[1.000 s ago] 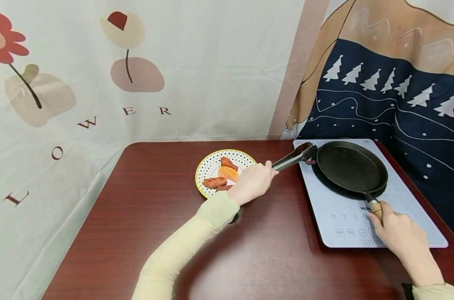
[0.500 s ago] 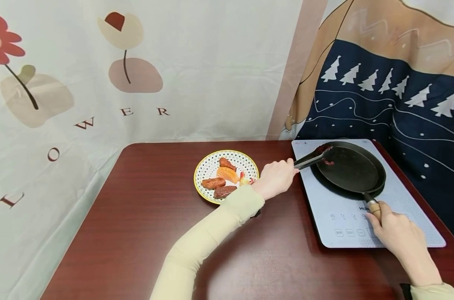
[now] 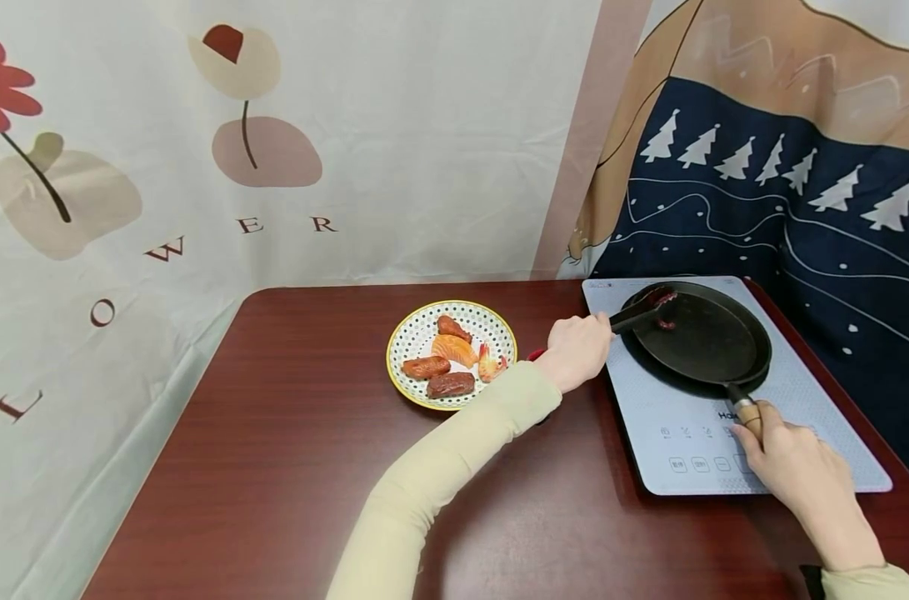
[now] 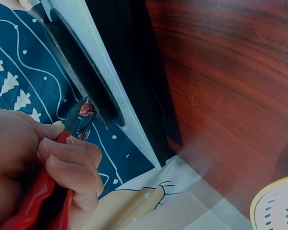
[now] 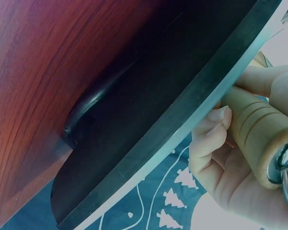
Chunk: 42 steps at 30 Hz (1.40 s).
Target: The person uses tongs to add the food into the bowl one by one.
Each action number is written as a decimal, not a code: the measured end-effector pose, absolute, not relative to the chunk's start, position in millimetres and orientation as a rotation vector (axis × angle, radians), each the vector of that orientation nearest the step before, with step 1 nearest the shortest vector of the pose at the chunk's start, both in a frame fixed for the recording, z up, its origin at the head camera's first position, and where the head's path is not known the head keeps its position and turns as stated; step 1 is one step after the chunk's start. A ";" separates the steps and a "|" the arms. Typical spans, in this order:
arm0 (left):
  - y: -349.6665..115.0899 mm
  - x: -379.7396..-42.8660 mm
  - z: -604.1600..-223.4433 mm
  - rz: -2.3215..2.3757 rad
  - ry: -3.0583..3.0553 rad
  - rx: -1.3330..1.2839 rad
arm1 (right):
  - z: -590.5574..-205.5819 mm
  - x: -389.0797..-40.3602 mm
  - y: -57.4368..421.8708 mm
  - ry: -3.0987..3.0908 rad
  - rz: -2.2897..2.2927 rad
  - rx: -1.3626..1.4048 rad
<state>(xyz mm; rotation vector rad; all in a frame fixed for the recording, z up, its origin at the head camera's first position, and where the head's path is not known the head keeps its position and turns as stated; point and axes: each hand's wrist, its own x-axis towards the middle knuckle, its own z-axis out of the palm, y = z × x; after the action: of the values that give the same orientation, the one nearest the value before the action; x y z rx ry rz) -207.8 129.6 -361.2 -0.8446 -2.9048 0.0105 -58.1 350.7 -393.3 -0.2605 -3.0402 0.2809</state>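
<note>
My left hand (image 3: 576,352) grips a pair of tongs by red handles (image 4: 33,199), palm down in the head view. The dark tips of the tongs (image 3: 632,313) reach over the left rim of a round black frying pan (image 3: 712,342). At the tips is a dark red, speckled piece of food (image 4: 87,108), close over the pan's surface; its kind does not show. My right hand (image 3: 802,471) holds the pan's wooden handle (image 5: 259,127), fingers and thumb wrapped round it. The pan sits on a white induction cooktop (image 3: 671,400).
Left of the cooktop, a dotted plate with a yellow rim (image 3: 391,375) carries browned sausage-like pieces (image 3: 451,384), an orange slice (image 3: 455,349) and a shrimp (image 3: 490,365). Printed curtains (image 3: 424,150) hang along the back edge of the red-brown table (image 3: 289,467).
My left hand has moved right from over the plate, bringing the tongs and the dark red food from beside the pan to over it. The right hand stays on the pan handle.
</note>
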 end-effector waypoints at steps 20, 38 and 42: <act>138.1 -225.9 -354.1 0.061 -2.960 -0.826 | -392.3 -58.6 350.9 -3.061 0.280 -0.283; 127.7 -225.6 -345.7 -0.031 -2.981 -0.798 | -392.5 -57.9 350.4 -3.039 0.280 -0.264; 122.9 -224.1 -347.5 -0.050 -2.972 -0.802 | -393.3 -57.5 350.5 -3.032 0.277 -0.262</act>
<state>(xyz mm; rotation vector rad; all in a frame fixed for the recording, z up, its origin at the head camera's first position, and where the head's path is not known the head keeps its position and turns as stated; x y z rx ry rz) -224.1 122.9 -347.5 -0.8021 -2.9719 -0.0500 -57.5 350.5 -393.3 -0.2624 -3.0320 0.2773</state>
